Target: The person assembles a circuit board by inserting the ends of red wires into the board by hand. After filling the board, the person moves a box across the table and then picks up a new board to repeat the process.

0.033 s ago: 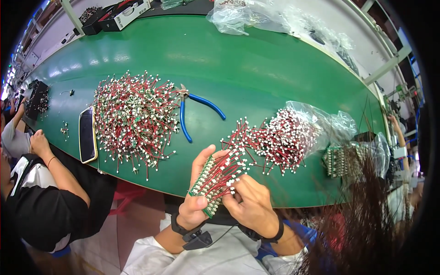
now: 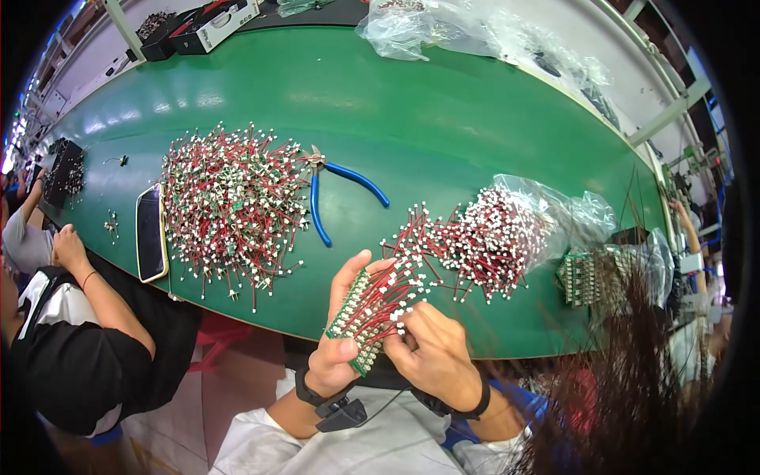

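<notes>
1. The left hand [image 2: 336, 360] is gripping a thin, rigid green circuit-board panel [image 2: 346, 326], lined with rows of small pale blocks, just above the tabletop's [image 2: 356, 95] near edge; its fingers are clamping the panel's sides.
2. Slender, flexible red wires [image 2: 378, 305] with boxy white plastic plugs are fanning out from the panel toward the right.
3. The right hand [image 2: 435, 348] is curling beside the panel, its fingers bending in at the wires; their tips are hiding, so whether they are pinching one cannot be told.
4. A bristly heap of red-wired, white-tipped pieces [image 2: 233, 206] is spreading near the tabletop's left end, between a flat, dark-screened phone [image 2: 151, 233] and metal-jawed pliers with curved blue handles [image 2: 356, 179].
5. Toward the right edge, a looser red-and-white wire pile [image 2: 495, 245] is lying against a crinkled, clear plastic bag [image 2: 586, 218], near stacked green boards [image 2: 583, 277].
</notes>
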`<action>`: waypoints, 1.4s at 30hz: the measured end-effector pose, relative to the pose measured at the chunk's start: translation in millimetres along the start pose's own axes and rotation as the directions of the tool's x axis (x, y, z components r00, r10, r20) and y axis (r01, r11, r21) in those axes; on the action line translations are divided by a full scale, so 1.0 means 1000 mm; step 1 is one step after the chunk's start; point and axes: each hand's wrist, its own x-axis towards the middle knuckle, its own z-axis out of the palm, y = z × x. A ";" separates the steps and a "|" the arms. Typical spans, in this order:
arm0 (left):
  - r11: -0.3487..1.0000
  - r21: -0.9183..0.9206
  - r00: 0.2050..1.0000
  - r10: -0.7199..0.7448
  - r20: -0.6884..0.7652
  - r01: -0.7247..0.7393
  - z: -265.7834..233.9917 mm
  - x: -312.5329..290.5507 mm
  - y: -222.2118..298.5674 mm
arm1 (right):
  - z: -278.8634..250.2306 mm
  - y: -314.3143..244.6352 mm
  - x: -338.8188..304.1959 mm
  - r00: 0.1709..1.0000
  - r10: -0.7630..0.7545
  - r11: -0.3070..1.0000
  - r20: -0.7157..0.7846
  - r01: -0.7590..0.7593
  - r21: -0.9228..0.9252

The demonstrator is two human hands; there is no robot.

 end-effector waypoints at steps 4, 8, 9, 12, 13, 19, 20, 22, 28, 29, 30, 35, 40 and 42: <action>1.000 0.001 1.000 -0.001 0.004 0.001 -0.001 0.000 -0.002 | -0.002 -0.001 -0.001 1.000 -0.013 1.000 0.010 0.013 -0.013; 0.999 0.036 1.000 -0.019 0.003 0.018 -0.002 0.000 -0.001 | -0.006 -0.001 0.000 0.997 -0.023 0.999 0.080 0.027 -0.043; 0.998 0.051 1.000 -0.027 0.003 0.027 -0.002 -0.001 -0.001 | -0.006 -0.001 0.000 0.993 -0.050 0.995 0.104 0.059 -0.080; 0.990 0.142 0.999 -0.027 0.021 0.024 -0.003 -0.003 -0.004 | -0.008 -0.004 0.003 0.967 -0.139 0.978 0.215 0.169 -0.127; 0.990 0.142 0.999 -0.030 0.021 0.026 -0.004 -0.003 -0.003 | -0.008 -0.003 0.003 0.967 -0.137 0.978 0.214 0.166 -0.127; 0.997 0.075 1.000 -0.027 -0.014 0.028 -0.001 -0.005 0.004 | -0.003 -0.005 -0.008 0.987 -0.004 0.979 0.161 0.036 -0.200; 0.996 0.077 0.999 -0.043 -0.014 0.044 -0.001 -0.008 0.005 | 0.000 -0.002 -0.011 0.986 -0.049 0.980 0.160 0.078 -0.183; 0.995 0.079 0.998 -0.053 -0.017 0.054 -0.006 -0.011 0.004 | 0.005 -0.002 -0.010 0.989 -0.128 0.985 0.077 0.136 -0.107; 0.997 0.066 0.998 -0.044 -0.045 0.047 -0.013 -0.015 0.004 | 0.014 0.004 -0.012 0.989 -0.111 0.989 0.100 0.119 -0.084; 0.997 0.066 0.998 -0.039 -0.049 0.042 -0.013 -0.015 0.004 | 0.015 0.005 -0.011 0.991 -0.098 0.992 0.094 0.104 -0.064; 0.996 0.077 0.998 -0.051 -0.045 0.054 -0.013 -0.016 0.004 | 0.014 0.006 -0.009 0.990 -0.103 0.992 0.099 0.109 -0.060; 0.997 -0.002 0.997 -0.083 -0.001 0.083 -0.014 -0.015 0.009 | 0.001 0.003 -0.002 0.977 0.022 0.998 0.214 -0.034 0.052; 0.997 -0.039 0.997 -0.069 0.036 0.071 -0.011 -0.016 0.007 | 0.003 0.000 0.000 0.990 -0.050 0.998 0.133 0.043 0.052; 0.997 -0.021 0.997 -0.067 0.044 0.068 -0.011 -0.015 0.005 | 0.003 0.000 0.000 0.988 -0.048 0.999 0.149 0.046 0.015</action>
